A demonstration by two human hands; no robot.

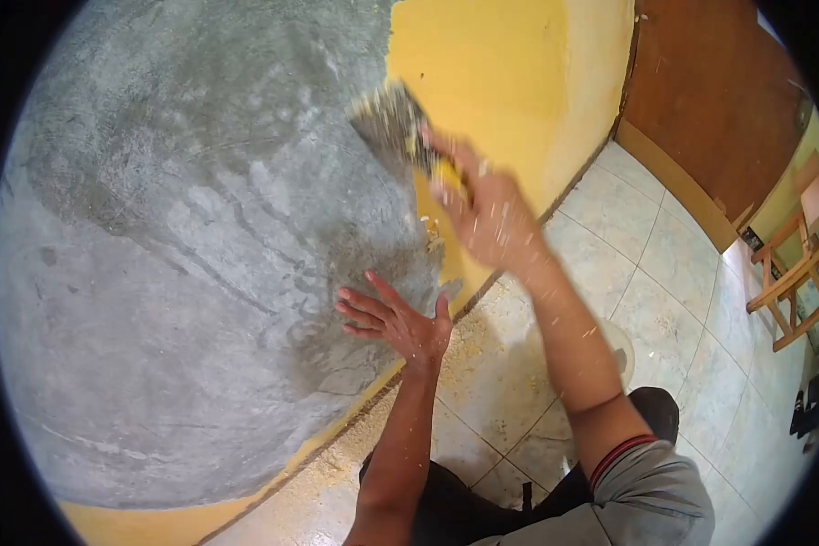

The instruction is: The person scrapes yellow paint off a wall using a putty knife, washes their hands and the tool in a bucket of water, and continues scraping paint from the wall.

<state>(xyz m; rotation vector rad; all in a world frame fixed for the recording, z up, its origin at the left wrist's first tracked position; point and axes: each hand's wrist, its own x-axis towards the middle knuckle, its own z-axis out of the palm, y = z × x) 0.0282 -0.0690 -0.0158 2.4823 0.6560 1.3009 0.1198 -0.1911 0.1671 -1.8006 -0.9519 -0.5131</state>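
Note:
My right hand (493,209) is closed round the yellow handle of a wide scraper (391,123), which is smeared by motion. The scraper's blade lies over the line where the bare grey wall (200,255) meets the yellow paint (482,82). Lower down, my left hand (405,323) has its fingers spread against the grey wall and holds nothing. Small flakes fly around both arms. Ragged paint edges show just below the scraper.
Crumbs of paint lie on the tiled floor (628,227) along the wall's base. A brown door (710,100) stands at the upper right, with a wooden stool (787,287) below it. A pale round container (621,350) is partly hidden behind my right forearm.

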